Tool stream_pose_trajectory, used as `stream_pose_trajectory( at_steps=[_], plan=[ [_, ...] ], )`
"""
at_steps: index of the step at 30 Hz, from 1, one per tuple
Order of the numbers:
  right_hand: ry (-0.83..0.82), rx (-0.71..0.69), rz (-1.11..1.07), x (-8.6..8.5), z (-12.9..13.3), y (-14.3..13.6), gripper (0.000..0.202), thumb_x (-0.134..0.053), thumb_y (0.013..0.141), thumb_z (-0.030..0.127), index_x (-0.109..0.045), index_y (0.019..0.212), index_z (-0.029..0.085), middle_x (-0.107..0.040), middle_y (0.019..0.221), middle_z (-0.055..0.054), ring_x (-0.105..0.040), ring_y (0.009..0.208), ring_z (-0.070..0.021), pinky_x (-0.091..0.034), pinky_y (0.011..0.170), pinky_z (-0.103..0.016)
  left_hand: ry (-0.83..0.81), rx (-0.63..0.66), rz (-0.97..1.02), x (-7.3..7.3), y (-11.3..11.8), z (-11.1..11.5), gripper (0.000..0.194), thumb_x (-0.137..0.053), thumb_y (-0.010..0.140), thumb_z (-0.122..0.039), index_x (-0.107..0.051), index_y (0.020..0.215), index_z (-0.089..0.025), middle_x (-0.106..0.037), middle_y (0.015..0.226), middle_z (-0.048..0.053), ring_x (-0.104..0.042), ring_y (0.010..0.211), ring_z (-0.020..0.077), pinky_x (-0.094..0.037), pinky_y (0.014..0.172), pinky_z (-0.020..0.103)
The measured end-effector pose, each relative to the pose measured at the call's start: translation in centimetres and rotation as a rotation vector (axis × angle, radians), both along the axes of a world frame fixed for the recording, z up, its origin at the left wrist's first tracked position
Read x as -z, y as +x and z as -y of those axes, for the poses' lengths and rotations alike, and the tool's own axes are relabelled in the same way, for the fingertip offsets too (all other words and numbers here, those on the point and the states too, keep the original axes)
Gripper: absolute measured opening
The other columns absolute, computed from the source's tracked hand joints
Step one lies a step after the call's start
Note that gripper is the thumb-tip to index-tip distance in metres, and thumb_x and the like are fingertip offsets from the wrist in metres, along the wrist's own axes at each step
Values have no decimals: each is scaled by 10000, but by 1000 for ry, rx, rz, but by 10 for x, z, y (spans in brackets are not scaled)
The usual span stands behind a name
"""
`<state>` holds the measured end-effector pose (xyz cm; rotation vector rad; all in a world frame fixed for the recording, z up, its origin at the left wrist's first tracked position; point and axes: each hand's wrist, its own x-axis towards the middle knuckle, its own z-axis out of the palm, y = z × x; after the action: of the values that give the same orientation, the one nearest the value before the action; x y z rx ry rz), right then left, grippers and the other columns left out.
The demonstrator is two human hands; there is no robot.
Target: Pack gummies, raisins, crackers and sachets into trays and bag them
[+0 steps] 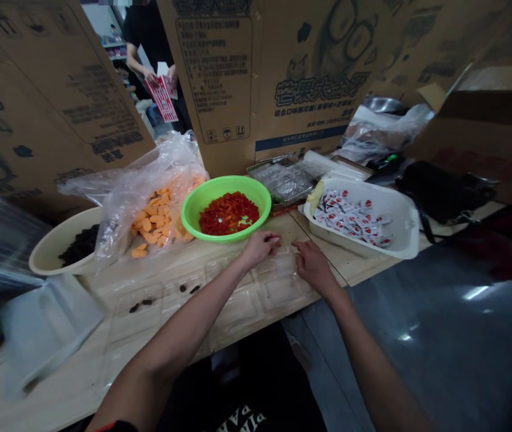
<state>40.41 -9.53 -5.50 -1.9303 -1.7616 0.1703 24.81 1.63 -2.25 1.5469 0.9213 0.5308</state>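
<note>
My left hand is over the clear plastic trays, just below the green bowl of red pieces; its fingers are curled together, and anything in them is too small to make out. To its right, my right hand hovers at the edge of a clear tray with its index finger toward the left hand; its other fingers are folded under and what they hold cannot be seen. Dark pieces lie in the clear trays at the left. A white tub holds small white and red packets.
Orange pieces fill a plastic bag beside a cream bowl of dark pieces. Cardboard boxes stand along the back. Clear lids lie behind the green bowl. A person beyond the boxes holds a striped red carton.
</note>
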Motion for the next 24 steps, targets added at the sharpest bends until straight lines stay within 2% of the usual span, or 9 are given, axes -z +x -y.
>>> stream_pose_trajectory(
  at_steps=[3, 6, 11, 14, 17, 19, 22, 24],
  plan=[
    [62, -42, -89, -10, -17, 5, 403, -454, 835, 85, -635, 1192, 125, -648, 1016, -126, -598, 977, -233, -475, 915, -354, -148, 23, 23, -7, 6, 2, 216, -587, 916, -266, -701, 882, -86, -705, 795, 73, -569, 552, 78, -354, 462, 175],
    [98, -72, -209, -21, -25, 5, 382, -460, 832, 104, -628, 1171, 155, -669, 970, -91, -613, 869, -207, -490, 814, -331, -256, 49, 37, -17, 11, 2, 181, -558, 907, -193, -699, 898, -79, -732, 856, 119, -661, 656, 114, -363, 455, 162],
    [91, -213, -276, -37, -25, 0, 250, -485, 868, 178, -652, 1054, 165, -664, 980, -82, -592, 858, -193, -467, 742, -297, -289, 26, 23, -27, 5, 1, 179, -558, 836, -77, -712, 926, -73, -748, 892, 137, -696, 711, 135, -331, 428, 161],
    [58, -239, -206, -45, -31, 0, 164, -518, 845, 177, -634, 958, 157, -651, 925, -75, -575, 832, -193, -441, 726, -288, -230, 5, -25, -26, 3, 4, 221, -550, 823, -64, -726, 956, -82, -751, 887, 119, -696, 700, 134, -343, 436, 168],
    [-24, -119, -117, -50, -41, 1, 108, -507, 887, 185, -609, 906, 153, -644, 833, -68, -566, 745, -189, -410, 677, -286, -108, -42, -120, -20, 3, 5, 311, -510, 838, -68, -717, 1070, -90, -748, 890, 111, -683, 676, 127, -420, 497, 184],
    [-76, -72, 0, -49, -45, 0, 103, -509, 895, 158, -610, 910, 143, -653, 841, -82, -577, 767, -199, -407, 690, -290, 7, -88, -206, -16, -1, 4, 358, -476, 839, -52, -713, 1107, -86, -747, 923, 119, -687, 741, 146, -491, 607, 222],
    [-140, -158, 236, -42, -45, -6, 139, -529, 843, 75, -636, 915, 125, -663, 922, -126, -593, 892, -238, -409, 773, -311, 180, -97, -338, -9, -9, 2, 345, -512, 769, -6, -753, 1003, -86, -749, 961, 135, -681, 922, 205, -519, 832, 301],
    [-166, -213, 312, -36, -43, -12, 182, -528, 823, 46, -661, 930, 109, -660, 951, -155, -592, 939, -265, -407, 819, -336, 260, -55, -409, -5, -14, 3, 311, -540, 717, 16, -772, 893, -94, -753, 936, 143, -670, 971, 240, -498, 912, 341]
  ],
)
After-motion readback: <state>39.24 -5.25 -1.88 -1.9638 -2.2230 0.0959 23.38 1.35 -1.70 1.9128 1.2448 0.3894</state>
